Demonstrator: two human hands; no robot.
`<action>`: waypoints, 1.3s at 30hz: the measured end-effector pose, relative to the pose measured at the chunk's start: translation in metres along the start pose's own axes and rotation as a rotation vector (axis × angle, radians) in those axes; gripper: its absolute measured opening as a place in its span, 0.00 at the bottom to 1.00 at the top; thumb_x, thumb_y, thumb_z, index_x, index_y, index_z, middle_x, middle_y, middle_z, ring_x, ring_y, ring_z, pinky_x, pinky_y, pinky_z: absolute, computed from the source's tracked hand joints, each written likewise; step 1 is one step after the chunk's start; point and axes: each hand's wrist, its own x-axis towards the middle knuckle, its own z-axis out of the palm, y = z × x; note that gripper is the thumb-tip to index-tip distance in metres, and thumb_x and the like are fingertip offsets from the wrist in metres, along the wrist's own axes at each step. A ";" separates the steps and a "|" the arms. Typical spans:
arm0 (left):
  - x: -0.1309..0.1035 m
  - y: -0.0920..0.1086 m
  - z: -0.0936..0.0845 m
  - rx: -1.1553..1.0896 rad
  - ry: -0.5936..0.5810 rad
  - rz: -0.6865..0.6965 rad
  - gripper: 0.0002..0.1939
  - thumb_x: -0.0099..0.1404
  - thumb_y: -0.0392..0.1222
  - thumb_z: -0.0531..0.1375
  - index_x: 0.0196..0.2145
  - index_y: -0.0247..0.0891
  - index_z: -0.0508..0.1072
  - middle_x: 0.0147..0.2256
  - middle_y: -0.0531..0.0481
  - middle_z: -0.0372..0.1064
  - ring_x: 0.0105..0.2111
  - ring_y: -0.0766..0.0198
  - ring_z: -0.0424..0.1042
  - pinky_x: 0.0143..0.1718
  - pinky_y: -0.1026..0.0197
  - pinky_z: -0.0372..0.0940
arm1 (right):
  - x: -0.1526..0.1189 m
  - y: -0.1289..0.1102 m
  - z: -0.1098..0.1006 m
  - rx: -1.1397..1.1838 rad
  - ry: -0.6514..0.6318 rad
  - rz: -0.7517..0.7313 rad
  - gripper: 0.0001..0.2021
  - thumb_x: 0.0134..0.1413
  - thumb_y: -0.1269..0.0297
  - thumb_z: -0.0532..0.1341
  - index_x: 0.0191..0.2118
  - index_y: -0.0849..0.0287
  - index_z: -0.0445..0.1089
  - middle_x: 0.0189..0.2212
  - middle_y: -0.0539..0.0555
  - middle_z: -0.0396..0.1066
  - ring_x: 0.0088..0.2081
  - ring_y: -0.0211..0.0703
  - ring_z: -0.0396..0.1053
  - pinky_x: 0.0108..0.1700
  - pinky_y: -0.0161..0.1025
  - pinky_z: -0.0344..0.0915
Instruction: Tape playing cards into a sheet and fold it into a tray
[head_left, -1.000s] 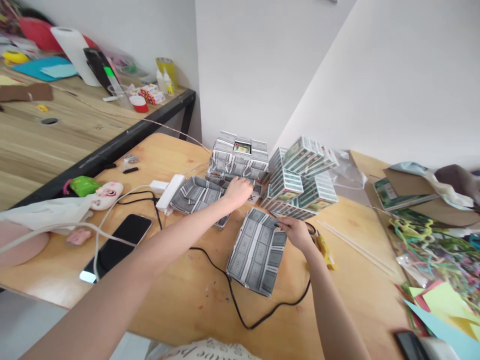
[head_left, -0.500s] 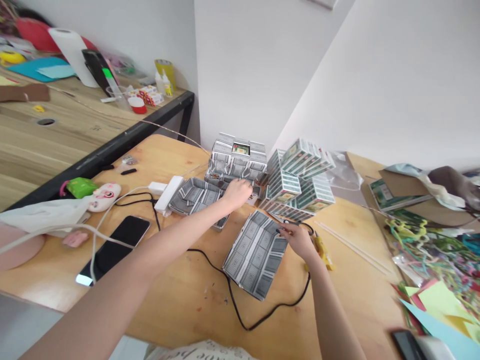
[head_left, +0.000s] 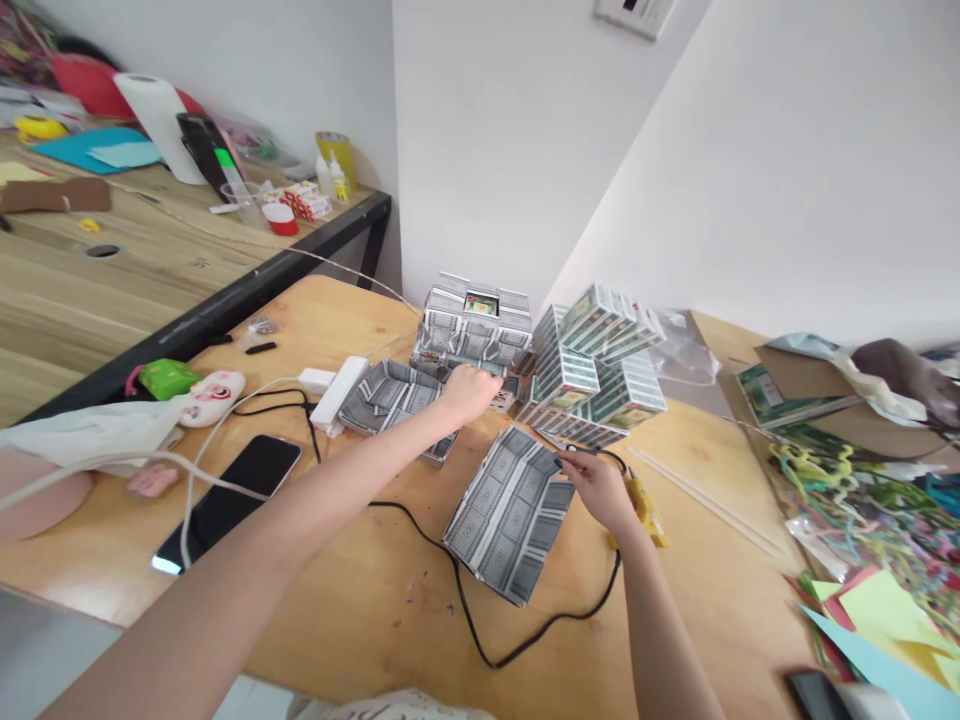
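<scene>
An open grey patterned tray (head_left: 506,510) lies on the wooden table in front of me. My right hand (head_left: 592,480) is closed at its upper right corner, with the fingers pinched on the tray's edge. Scissors (head_left: 559,443) lie just behind that hand. My left hand (head_left: 472,393) reaches forward, fingers curled, in front of a grey patterned box (head_left: 478,325); what its fingers hold is hidden. Beside my left forearm rests a second open grey tray (head_left: 386,395). Green and white small boxes (head_left: 574,375) stand stacked to the right of the patterned box.
A black cable loops around the near tray to a yellow glue gun (head_left: 646,512). At left are a phone (head_left: 225,500), a white power strip (head_left: 339,393) and a plush toy (head_left: 210,398). Coloured paper (head_left: 892,620) and pipe cleaners lie at right.
The view has tilted up slightly, so things sit a little lower in the picture. Both hands stay in nearly the same places.
</scene>
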 end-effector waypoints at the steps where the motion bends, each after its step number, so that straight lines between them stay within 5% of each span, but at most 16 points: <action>1: 0.000 0.000 -0.001 -0.003 -0.004 -0.009 0.07 0.58 0.31 0.54 0.32 0.32 0.73 0.28 0.41 0.72 0.31 0.56 0.72 0.31 0.58 0.61 | -0.001 -0.001 0.000 -0.007 0.006 -0.003 0.15 0.50 0.59 0.53 0.39 0.57 0.73 0.37 0.55 0.75 0.38 0.48 0.72 0.40 0.43 0.68; 10: -0.009 0.003 -0.007 -0.049 0.032 -0.004 0.09 0.59 0.30 0.52 0.29 0.33 0.72 0.30 0.44 0.70 0.32 0.61 0.70 0.30 0.62 0.60 | -0.006 0.003 -0.009 -0.071 0.167 -0.135 0.14 0.53 0.57 0.53 0.37 0.55 0.73 0.39 0.55 0.73 0.41 0.47 0.70 0.43 0.45 0.67; 15: -0.021 0.031 -0.017 -0.122 0.135 0.208 0.10 0.61 0.31 0.50 0.27 0.34 0.69 0.29 0.46 0.68 0.32 0.61 0.67 0.34 0.59 0.60 | -0.006 -0.021 -0.007 -0.092 0.344 -0.287 0.12 0.53 0.59 0.55 0.39 0.53 0.72 0.39 0.56 0.72 0.44 0.48 0.67 0.48 0.48 0.64; 19: -0.034 0.059 -0.024 -0.190 0.165 0.294 0.09 0.63 0.32 0.48 0.31 0.35 0.68 0.31 0.47 0.67 0.34 0.61 0.66 0.37 0.57 0.60 | 0.000 -0.046 0.005 -0.057 0.246 -0.324 0.14 0.52 0.60 0.56 0.45 0.53 0.69 0.40 0.55 0.72 0.43 0.47 0.68 0.47 0.44 0.64; 22: -0.046 0.069 -0.020 -0.325 0.172 0.176 0.11 0.63 0.33 0.48 0.41 0.37 0.66 0.39 0.46 0.66 0.39 0.60 0.67 0.39 0.59 0.62 | 0.006 -0.051 0.012 -0.044 0.207 -0.254 0.12 0.54 0.61 0.52 0.36 0.54 0.72 0.33 0.54 0.74 0.35 0.45 0.70 0.40 0.40 0.66; 25: -0.057 0.068 -0.004 -0.375 0.137 -0.080 0.26 0.60 0.31 0.51 0.56 0.36 0.52 0.52 0.38 0.59 0.46 0.56 0.66 0.39 0.58 0.63 | 0.010 -0.046 0.013 -0.062 0.226 -0.116 0.12 0.53 0.59 0.52 0.35 0.56 0.71 0.27 0.53 0.73 0.27 0.43 0.69 0.31 0.38 0.64; 27: -0.063 0.065 0.010 -0.411 0.001 -0.234 0.31 0.57 0.30 0.53 0.57 0.31 0.49 0.48 0.33 0.63 0.42 0.55 0.69 0.36 0.59 0.63 | 0.011 -0.041 0.011 -0.053 0.251 -0.034 0.12 0.51 0.58 0.53 0.36 0.57 0.69 0.24 0.51 0.72 0.23 0.41 0.66 0.28 0.36 0.62; 29: -0.066 0.060 0.023 -0.470 -0.138 -0.318 0.23 0.56 0.29 0.53 0.51 0.28 0.59 0.38 0.36 0.70 0.37 0.55 0.71 0.35 0.59 0.63 | 0.012 -0.038 0.008 -0.016 0.272 0.014 0.12 0.50 0.56 0.54 0.35 0.57 0.68 0.24 0.51 0.71 0.21 0.40 0.64 0.27 0.36 0.61; 33: -0.068 0.053 0.028 -0.610 -0.147 -0.336 0.12 0.58 0.28 0.50 0.39 0.33 0.67 0.36 0.40 0.71 0.39 0.56 0.70 0.40 0.58 0.63 | 0.014 -0.035 -0.005 0.215 0.357 0.035 0.11 0.49 0.55 0.55 0.35 0.57 0.65 0.29 0.53 0.72 0.26 0.41 0.68 0.30 0.37 0.64; 36: -0.071 0.049 0.013 -0.838 -0.092 -0.310 0.13 0.59 0.29 0.48 0.41 0.36 0.65 0.39 0.45 0.69 0.40 0.60 0.69 0.42 0.60 0.62 | 0.014 -0.036 -0.022 0.399 0.491 0.045 0.13 0.47 0.55 0.58 0.35 0.57 0.64 0.32 0.53 0.71 0.32 0.44 0.70 0.35 0.40 0.67; 39: -0.075 0.045 -0.007 -1.036 -0.044 -0.217 0.11 0.61 0.33 0.48 0.42 0.37 0.64 0.41 0.48 0.69 0.41 0.63 0.68 0.44 0.62 0.62 | 0.012 -0.041 -0.039 0.490 0.463 0.032 0.12 0.45 0.56 0.61 0.34 0.57 0.64 0.31 0.52 0.71 0.31 0.43 0.70 0.34 0.40 0.67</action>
